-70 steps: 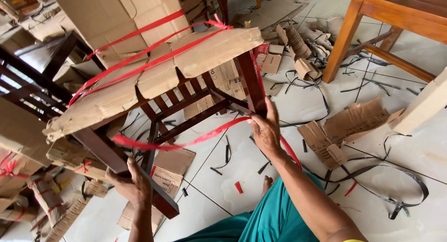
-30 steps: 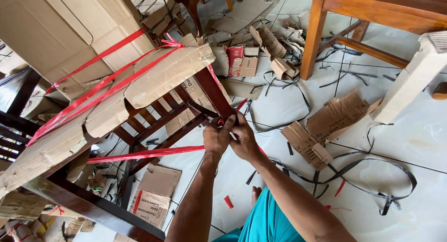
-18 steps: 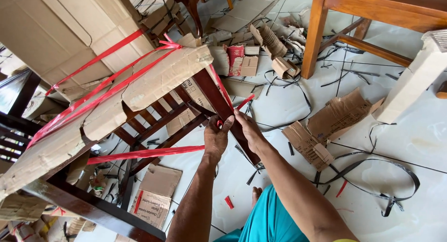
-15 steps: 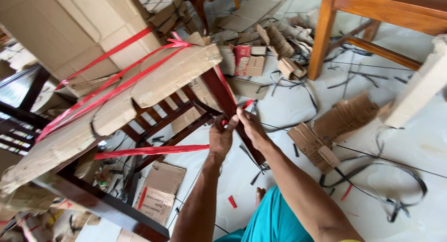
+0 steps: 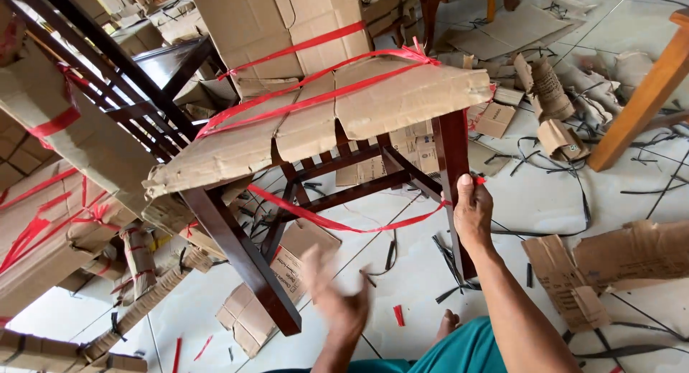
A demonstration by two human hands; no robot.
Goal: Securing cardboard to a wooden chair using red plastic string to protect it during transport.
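Observation:
A dark wooden chair (image 5: 247, 254) stands on the floor, its seat wrapped in brown cardboard (image 5: 323, 122) bound with red strapping. My right hand (image 5: 472, 213) grips the chair's right front leg (image 5: 453, 157) and pins a red strap (image 5: 337, 220) against it. The strap sags across to the other legs. My left hand (image 5: 337, 297) is blurred in mid-air below the seat, fingers apart, holding nothing, near the left front leg.
Cardboard scraps (image 5: 610, 262), black strap offcuts (image 5: 448, 262) and red bits litter the white tiled floor. Wrapped furniture (image 5: 79, 150) is stacked at the left. A light wooden leg (image 5: 639, 104) stands at the right. A tall carton (image 5: 280, 21) is behind the chair.
Both hands were together at the right leg with the strap. Now my left hand has come away, down and left, while my right stays on the leg. The view has shifted.

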